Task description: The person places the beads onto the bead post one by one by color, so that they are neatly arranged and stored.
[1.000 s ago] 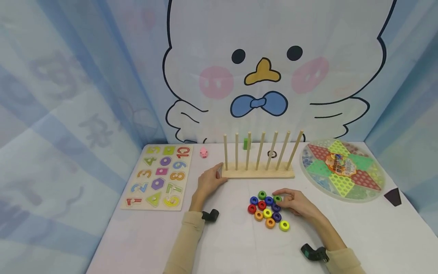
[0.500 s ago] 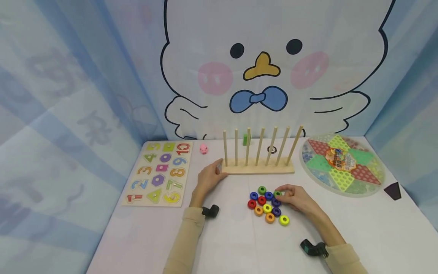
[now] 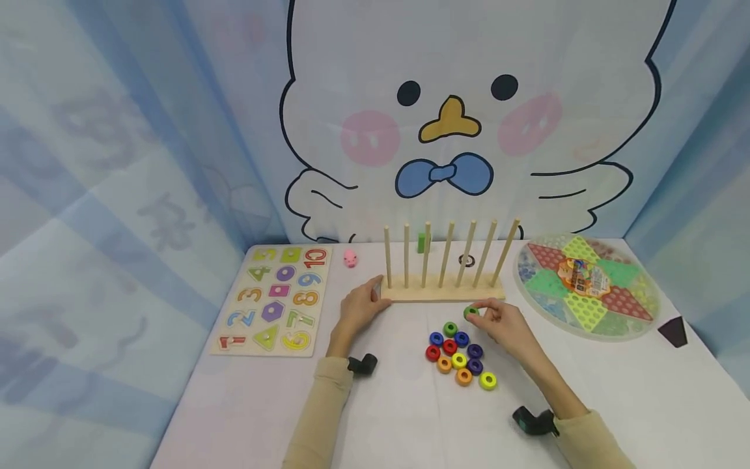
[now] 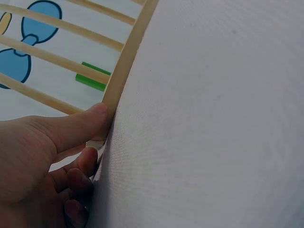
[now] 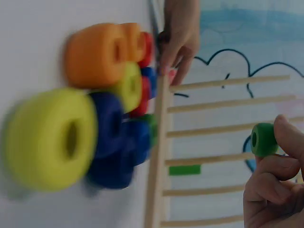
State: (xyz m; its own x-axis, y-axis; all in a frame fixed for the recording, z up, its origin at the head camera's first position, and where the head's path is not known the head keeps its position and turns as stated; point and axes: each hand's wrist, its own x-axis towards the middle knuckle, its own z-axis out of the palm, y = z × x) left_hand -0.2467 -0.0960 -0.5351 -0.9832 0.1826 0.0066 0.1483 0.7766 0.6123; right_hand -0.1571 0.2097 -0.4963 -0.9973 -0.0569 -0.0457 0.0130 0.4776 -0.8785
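A wooden peg rack (image 3: 445, 296) with a row of upright pegs stands toward the back of the table. My left hand (image 3: 359, 311) holds its left end; in the left wrist view the thumb (image 4: 90, 121) lies on the edge of the base. Between thumb and fingers, my right hand (image 3: 508, 329) pinches a green ring bead (image 5: 263, 139). It is lifted off the table, just in front of the rack. Below it lie loose ring beads in several colours, among them another green bead (image 3: 450, 329), a red bead (image 3: 432, 353) and a yellow bead (image 3: 488, 381).
A number puzzle board (image 3: 269, 303) lies on the left. On the right is a round star-patterned game board (image 3: 586, 286) with a dark flat piece (image 3: 673, 332) beside it. A pink pig figure (image 3: 349, 258) and a green block (image 3: 421, 243) sit near the back curtain.
My right hand has picked the green bead out of the cluster and carried it up toward the rack. The left hand stays at the rack's end.
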